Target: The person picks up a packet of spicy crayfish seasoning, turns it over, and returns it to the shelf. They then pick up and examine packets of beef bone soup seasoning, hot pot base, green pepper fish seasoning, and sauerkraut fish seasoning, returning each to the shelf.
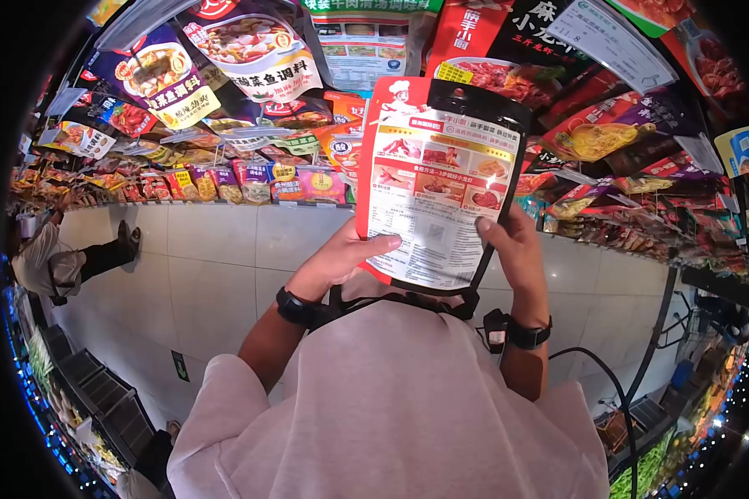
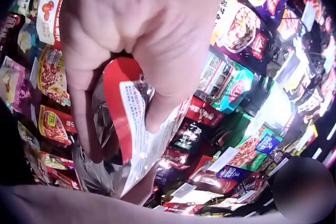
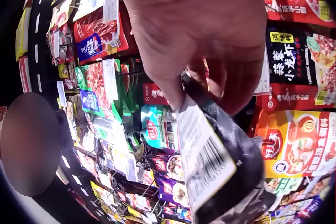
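Both hands grip a red seasoning sauce pouch [image 1: 438, 183] upright before the packed shelf [image 1: 250, 179]: left hand [image 1: 344, 256] pinches its left edge, right hand [image 1: 512, 245] its right edge.

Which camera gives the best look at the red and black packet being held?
The head view: the packet shows whole, its printed panel facing the camera, gripped by the left hand and right hand. The left wrist view catches only its red edge, the right wrist only its black barcode corner.
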Tool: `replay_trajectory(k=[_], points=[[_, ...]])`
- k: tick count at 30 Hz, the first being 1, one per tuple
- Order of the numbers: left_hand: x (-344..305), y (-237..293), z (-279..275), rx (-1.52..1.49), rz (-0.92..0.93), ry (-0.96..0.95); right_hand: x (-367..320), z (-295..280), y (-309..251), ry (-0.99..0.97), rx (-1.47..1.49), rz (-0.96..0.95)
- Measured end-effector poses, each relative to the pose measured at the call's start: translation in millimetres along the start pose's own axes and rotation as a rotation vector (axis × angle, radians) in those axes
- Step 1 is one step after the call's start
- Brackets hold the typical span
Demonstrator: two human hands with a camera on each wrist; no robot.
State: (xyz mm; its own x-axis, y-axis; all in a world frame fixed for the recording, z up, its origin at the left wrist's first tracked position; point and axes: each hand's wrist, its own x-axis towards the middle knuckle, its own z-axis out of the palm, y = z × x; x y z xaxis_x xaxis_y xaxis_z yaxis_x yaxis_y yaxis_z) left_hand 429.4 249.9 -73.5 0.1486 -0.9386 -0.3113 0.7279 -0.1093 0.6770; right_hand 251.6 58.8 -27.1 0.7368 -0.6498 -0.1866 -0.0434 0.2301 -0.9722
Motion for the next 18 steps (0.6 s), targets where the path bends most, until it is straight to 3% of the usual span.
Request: replay_trajectory(k=[2,8,10,18], points=[[5.0,2.6,5.0,0.062,0.041,-0.016,-8.9,-9.1,3.2,-0.126,-0.097,0.195],[17.4,9.4,10.1,0.053,-0.069,-0.02,-18.5,-13.1,1.2,-0.131,-0.091,0.212],[21.0,3.8,6.1,0.056,-0.082,-0.053,-20.2,-5.7,-0.3,-0.041,-0.061,0.149],[22.8,3.5,8.8,0.051,-0.076,-0.055,-27.0,-4.2,-5.0,0.0,-0.105,0.125]])
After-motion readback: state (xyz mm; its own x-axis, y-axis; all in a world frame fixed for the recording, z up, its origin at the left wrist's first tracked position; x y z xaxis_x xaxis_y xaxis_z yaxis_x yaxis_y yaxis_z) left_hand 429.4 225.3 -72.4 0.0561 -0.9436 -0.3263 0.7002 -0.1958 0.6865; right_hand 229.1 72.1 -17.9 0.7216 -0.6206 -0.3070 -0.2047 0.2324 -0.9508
